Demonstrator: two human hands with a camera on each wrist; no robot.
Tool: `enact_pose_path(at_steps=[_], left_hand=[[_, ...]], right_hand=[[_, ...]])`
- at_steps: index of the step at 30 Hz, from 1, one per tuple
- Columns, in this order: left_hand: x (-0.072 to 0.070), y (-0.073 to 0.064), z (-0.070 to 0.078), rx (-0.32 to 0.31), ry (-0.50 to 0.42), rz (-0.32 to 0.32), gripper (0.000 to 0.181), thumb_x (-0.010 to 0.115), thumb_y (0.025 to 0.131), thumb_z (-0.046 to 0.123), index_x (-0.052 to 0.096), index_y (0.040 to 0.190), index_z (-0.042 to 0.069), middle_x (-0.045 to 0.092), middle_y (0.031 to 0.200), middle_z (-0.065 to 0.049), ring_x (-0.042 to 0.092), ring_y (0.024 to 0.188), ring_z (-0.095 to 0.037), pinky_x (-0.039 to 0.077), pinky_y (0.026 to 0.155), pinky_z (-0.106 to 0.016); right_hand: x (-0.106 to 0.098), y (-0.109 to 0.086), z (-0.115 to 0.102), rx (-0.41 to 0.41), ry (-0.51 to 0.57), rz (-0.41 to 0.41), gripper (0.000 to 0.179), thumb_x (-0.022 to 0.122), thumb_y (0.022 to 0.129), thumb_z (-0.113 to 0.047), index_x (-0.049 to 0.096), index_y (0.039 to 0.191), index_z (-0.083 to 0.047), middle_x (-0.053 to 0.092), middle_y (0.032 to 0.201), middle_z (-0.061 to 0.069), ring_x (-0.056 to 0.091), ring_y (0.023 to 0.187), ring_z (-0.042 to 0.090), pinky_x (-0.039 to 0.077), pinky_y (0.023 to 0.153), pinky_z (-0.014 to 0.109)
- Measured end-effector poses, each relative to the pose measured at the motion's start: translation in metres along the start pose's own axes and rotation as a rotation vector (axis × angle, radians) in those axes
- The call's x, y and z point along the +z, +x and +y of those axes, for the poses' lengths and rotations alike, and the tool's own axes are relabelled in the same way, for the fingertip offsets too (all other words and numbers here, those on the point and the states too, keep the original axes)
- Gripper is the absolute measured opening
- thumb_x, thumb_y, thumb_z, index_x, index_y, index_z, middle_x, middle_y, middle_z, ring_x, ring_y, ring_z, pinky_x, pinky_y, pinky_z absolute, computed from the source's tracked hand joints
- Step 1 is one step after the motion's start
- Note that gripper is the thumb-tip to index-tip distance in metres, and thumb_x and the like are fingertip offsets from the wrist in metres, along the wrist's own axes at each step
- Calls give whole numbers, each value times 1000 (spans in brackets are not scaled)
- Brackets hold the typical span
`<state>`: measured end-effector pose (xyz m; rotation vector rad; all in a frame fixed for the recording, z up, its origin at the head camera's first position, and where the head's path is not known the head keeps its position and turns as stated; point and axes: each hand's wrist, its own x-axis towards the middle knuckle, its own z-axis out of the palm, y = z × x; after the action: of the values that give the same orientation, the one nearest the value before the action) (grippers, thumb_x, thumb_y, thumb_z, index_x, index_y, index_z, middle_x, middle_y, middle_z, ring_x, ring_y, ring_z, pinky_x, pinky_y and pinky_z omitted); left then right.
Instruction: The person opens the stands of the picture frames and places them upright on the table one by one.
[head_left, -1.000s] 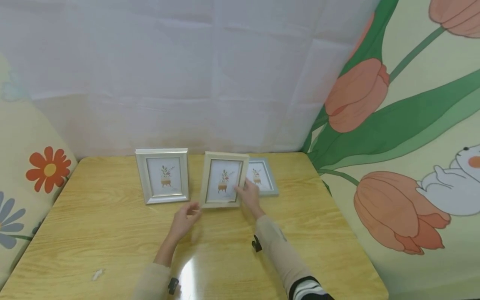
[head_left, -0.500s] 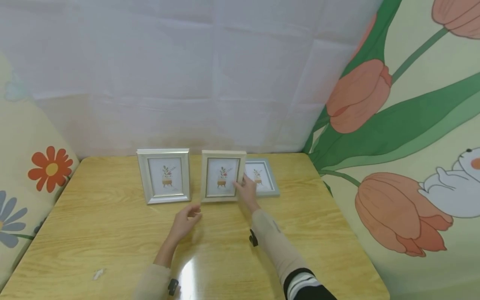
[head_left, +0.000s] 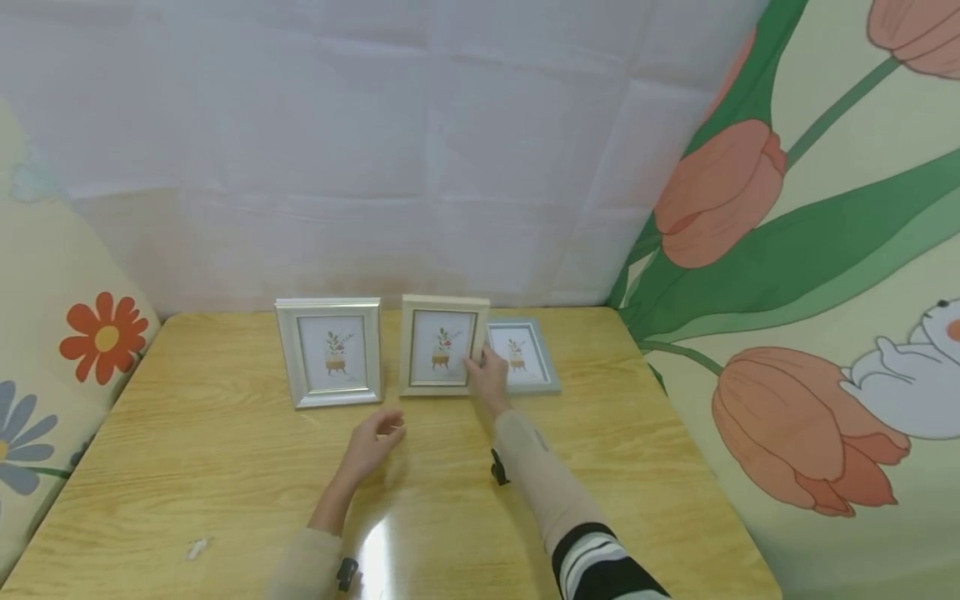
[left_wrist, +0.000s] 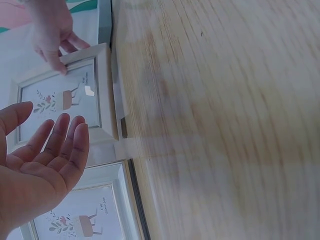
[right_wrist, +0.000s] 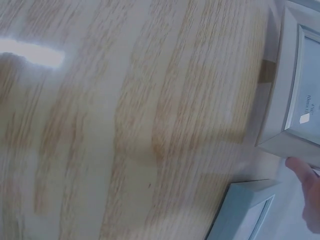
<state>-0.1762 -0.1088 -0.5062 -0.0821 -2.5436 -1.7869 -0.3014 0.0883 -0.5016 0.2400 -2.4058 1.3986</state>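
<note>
My right hand point(head_left: 490, 379) holds a cream picture frame point(head_left: 441, 346) by its right edge, thumb on the front. This frame is upright, leaning slightly back, with a potted-plant print inside; whether its bottom rests on the table I cannot tell. My left hand point(head_left: 370, 443) is in front of the frames, palm up and fingers loosely bent in the left wrist view, touching nothing. To the left stands a silver picture frame point(head_left: 333, 354) with a like print. Partly behind the cream frame and right hand is a blue-grey picture frame point(head_left: 534, 354); it looks laid back more than the others.
The yellow wood-grain table point(head_left: 225, 467) ends at a white cloth backdrop point(head_left: 360, 150). A tulip-printed wall covering point(head_left: 787, 250) flanks the right side, a flower-printed one point(head_left: 75, 250) the left. A small pale mark point(head_left: 197, 548) lies at the front left.
My right hand has moved the cream frame back and slightly left, level with the silver one. The left hand has stayed nearly where it was.
</note>
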Motion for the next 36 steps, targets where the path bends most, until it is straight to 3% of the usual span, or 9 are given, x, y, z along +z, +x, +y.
enact_pose_path(at_steps=[12,20,22,23,25,29,30,31,36], left_hand=[[-2,0,-1,-8,0,1,30,60,82,3,55,109,-9,61,98,-19,57,90,-32,49,77,-40],[-1,1,-5,-8,-2,-8,29,60,83,4,55,108,-9,62,96,-18,57,90,-32,49,78,-40],[-1,1,-6,12,-2,-7,29,60,82,4,55,107,-10,62,95,-17,57,88,-32,49,77,-41],[-1,1,-10,70,-18,-1,27,61,83,6,56,106,-8,63,93,-14,58,86,-27,50,75,-37],[-1,1,-10,87,-23,-3,27,61,83,6,56,105,-8,63,92,-14,59,85,-27,50,75,-38],[-1,0,-8,63,-17,-14,27,60,82,4,56,106,-8,63,93,-14,58,86,-27,50,75,-36],[-1,-1,-4,8,5,-24,28,60,82,3,55,107,-10,62,95,-17,57,88,-31,49,77,-41],[0,-1,-4,-7,9,-25,28,60,82,2,54,107,-9,62,95,-18,57,89,-31,49,78,-40],[0,-1,-4,2,20,-22,26,60,82,2,55,105,-9,62,94,-17,57,87,-31,48,78,-41]], right_hand=[[7,3,7,48,23,-30,26,64,78,-3,59,103,4,64,94,21,63,83,30,53,66,28],[7,5,8,32,7,-28,30,65,78,-3,59,107,2,62,100,20,61,92,31,52,72,31],[7,5,9,34,5,-28,33,66,77,-4,58,109,2,61,102,20,60,93,31,51,74,32],[7,5,9,33,2,-28,35,66,77,-4,57,110,2,61,102,20,60,93,31,51,74,32],[6,4,9,40,2,-33,39,67,77,-5,56,114,2,61,105,20,59,95,31,51,76,32],[4,2,8,68,3,-59,43,66,79,-7,53,119,1,60,108,18,58,97,29,50,77,31],[3,2,8,75,4,-66,43,66,79,-8,53,119,0,60,108,18,58,98,29,50,77,32],[3,2,8,80,-1,-70,42,65,80,-9,53,119,0,60,108,18,58,98,29,50,77,31],[3,2,9,106,1,-83,43,65,80,-10,52,120,-1,61,107,17,58,99,28,49,79,32]])
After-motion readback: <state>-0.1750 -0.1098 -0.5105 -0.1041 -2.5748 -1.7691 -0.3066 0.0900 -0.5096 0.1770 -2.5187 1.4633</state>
